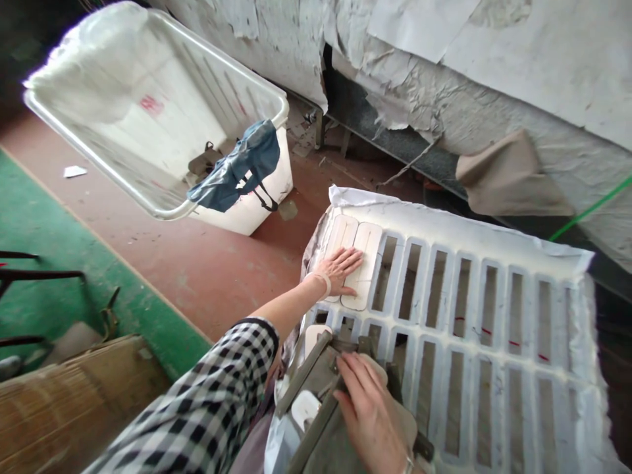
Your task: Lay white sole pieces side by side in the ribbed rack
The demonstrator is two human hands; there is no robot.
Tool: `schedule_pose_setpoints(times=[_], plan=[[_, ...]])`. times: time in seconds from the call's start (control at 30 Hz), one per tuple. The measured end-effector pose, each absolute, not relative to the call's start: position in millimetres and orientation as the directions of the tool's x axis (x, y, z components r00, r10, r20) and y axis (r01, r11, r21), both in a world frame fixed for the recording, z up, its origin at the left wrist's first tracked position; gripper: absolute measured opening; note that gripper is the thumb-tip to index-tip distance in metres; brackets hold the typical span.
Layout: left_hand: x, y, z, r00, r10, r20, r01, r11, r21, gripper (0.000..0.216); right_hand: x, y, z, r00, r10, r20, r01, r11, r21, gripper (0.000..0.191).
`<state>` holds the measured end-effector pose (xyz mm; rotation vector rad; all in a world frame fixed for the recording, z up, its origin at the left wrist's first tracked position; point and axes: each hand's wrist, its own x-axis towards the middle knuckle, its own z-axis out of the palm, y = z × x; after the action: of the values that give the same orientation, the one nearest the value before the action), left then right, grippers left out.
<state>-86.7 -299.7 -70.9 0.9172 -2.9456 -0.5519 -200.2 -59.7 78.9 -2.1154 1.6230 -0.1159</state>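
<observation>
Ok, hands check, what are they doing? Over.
Left hand flat, open on pale rounded cut-out piece in white slotted foam sheet. Right hand open, resting on grey metal frame tool. Nothing blocking.

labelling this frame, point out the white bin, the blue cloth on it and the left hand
white bin (162, 125), head view, on its inner wall
blue cloth (237, 172), head view, on the fold draped over the rim
left hand (338, 268), head view, on the back of the hand

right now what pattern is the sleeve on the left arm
A black-and-white check, on the sleeve behind the left hand; the head view shows it.
</observation>
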Motion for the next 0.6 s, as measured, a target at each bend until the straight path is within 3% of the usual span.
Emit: schedule_pose_setpoints(times=[0.1, 0.27, 0.4, 0.5, 0.6], plan=[[-88, -299, -71, -0.830, -0.546, -0.114, -0.550, 0.767, 0.330, 0.109, -237, -25, 94, 0.394, -0.914, -0.099, -0.890, -0.351, -0.292, 0.050], [-91, -297, -70, -0.822, -0.552, -0.138, -0.565, 0.764, 0.311, 0.107, -268, 3, 101, 0.684, -0.729, -0.026, -0.720, -0.669, -0.186, 0.046], [-96, -295, -65, -0.812, -0.557, -0.175, -0.583, 0.755, 0.299, 0.106, -275, 1, 91, 0.777, -0.629, -0.019, -0.623, -0.764, -0.169, 0.030], [-101, -295, -55, -0.797, -0.564, -0.215, -0.604, 0.738, 0.301, 0.107, -281, 3, 73, 0.851, -0.511, 0.121, -0.483, -0.852, -0.204, 0.026], [-103, -296, -46, -0.791, -0.562, -0.242, -0.611, 0.716, 0.336, 0.097, -282, 9, 50, 0.883, -0.397, 0.249, -0.385, -0.918, -0.099, 0.036]])
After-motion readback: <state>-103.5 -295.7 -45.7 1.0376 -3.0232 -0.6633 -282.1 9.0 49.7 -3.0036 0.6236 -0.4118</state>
